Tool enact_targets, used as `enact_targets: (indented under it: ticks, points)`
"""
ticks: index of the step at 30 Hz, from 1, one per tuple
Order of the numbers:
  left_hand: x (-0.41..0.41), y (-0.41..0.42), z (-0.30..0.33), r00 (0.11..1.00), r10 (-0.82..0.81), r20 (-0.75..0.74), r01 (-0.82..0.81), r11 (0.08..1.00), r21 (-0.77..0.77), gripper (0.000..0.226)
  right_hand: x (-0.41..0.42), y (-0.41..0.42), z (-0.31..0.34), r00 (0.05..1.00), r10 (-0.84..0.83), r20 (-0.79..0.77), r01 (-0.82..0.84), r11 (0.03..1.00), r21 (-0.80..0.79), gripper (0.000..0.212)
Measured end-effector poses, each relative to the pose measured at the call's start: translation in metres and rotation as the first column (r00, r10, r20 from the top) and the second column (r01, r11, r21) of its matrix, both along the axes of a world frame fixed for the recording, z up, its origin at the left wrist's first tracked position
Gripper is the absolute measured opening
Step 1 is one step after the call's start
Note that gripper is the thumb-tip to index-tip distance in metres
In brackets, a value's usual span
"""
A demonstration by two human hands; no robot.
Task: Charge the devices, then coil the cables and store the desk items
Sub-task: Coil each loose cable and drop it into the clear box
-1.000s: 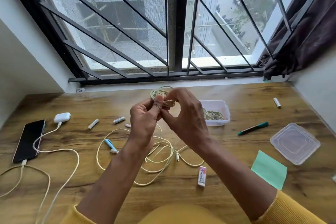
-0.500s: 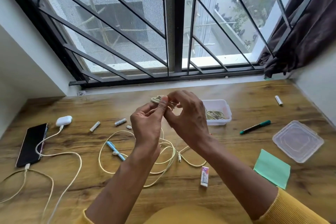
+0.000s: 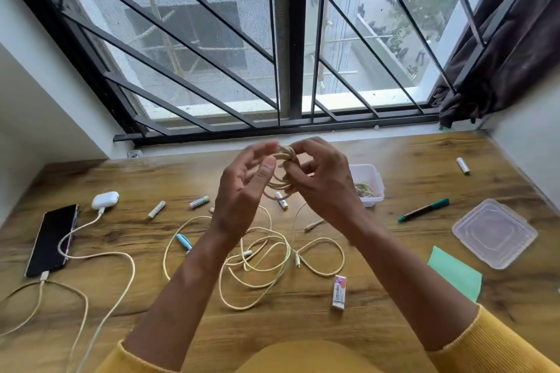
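My right hand [image 3: 318,182] pinches the small cream coil of braided cable [image 3: 280,174], held in the air above the wooden table [image 3: 394,297]; the grip is closed on its loops. My left hand [image 3: 242,188] is beside it with fingers loose and apart, only near the coil. To finish well, I think I should wrap the free end tight and tuck it, then lay the coil in the clear plastic box [image 3: 368,183], where another coil lies. More loose cream cables [image 3: 260,254] wait below.
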State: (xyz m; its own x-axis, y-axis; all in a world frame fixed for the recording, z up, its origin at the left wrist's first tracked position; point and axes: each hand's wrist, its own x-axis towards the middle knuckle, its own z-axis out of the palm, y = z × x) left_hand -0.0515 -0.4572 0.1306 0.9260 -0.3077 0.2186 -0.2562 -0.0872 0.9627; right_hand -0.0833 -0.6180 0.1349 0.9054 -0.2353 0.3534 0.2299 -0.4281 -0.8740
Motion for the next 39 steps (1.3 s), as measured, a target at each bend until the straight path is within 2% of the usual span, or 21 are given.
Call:
enact_targets:
  ticks: [1,4,6,11,13,14,18,21,23,26,29,33,39]
  points:
    - [0.003,0.002,0.001,0.998,-0.056,-0.015,0.056,0.998,0.004,0.032,-0.001,-0.001,0.001,1.000,0.005,-0.025,-0.005,1.000,0.010,0.005]
    - [0.005,0.000,0.000,0.999,-0.049,-0.010,0.050,0.996,0.071,0.026,-0.001,0.000,0.001,0.999,-0.030,-0.045,0.030,1.000,-0.009,0.008]
    - [0.008,0.000,-0.001,0.995,-0.067,-0.074,0.072,0.996,0.059,0.025,-0.002,0.001,-0.001,0.998,-0.059,-0.038,0.057,0.998,-0.038,0.009]
    - [0.012,0.004,0.005,0.911,-0.291,-0.293,0.259,0.955,-0.144,0.021,-0.004,0.002,-0.005,0.998,-0.040,-0.051,0.036,0.996,-0.078,0.011]
    - [0.010,0.005,0.007,0.885,-0.313,-0.345,0.254,0.945,-0.205,0.030,-0.005,-0.001,0.001,0.997,0.002,-0.078,-0.007,0.998,-0.065,0.010]
    - [0.010,0.005,0.007,0.890,-0.286,-0.355,0.234,0.955,-0.183,0.039,-0.006,-0.002,0.003,0.995,0.033,-0.099,-0.038,0.998,-0.054,0.009]
    - [0.014,0.004,0.005,0.977,-0.108,-0.185,0.137,0.979,0.151,0.062,-0.008,-0.001,0.007,0.972,0.149,-0.184,-0.157,0.987,-0.033,0.011]
    - [0.012,0.002,0.005,0.997,-0.046,-0.069,0.061,0.969,0.238,0.057,-0.007,0.003,0.006,0.974,0.143,-0.173,-0.156,0.986,-0.065,0.008]
    - [0.011,0.001,0.001,1.000,0.008,0.009,-0.010,0.974,0.225,0.056,-0.006,0.007,0.006,0.970,0.165,-0.176,-0.164,0.986,0.019,0.014]
    - [0.013,-0.001,-0.006,0.986,0.159,0.058,-0.167,0.970,0.176,0.067,-0.004,0.009,0.009,0.961,0.213,-0.178,-0.191,0.973,0.133,0.020]
    - [0.013,-0.004,-0.006,0.964,0.257,0.061,-0.262,0.961,0.091,0.054,-0.002,0.008,0.014,0.949,0.264,-0.171,-0.218,0.944,0.246,0.021]
    - [0.015,-0.004,-0.002,0.980,0.191,0.056,-0.190,0.982,-0.008,0.043,-0.001,0.005,0.016,0.942,0.297,-0.153,-0.224,0.901,0.372,0.021]
    - [0.012,-0.004,-0.004,0.994,0.102,0.027,-0.099,0.991,-0.092,0.026,-0.002,0.000,0.014,0.958,0.251,-0.140,-0.192,0.922,0.336,0.016]
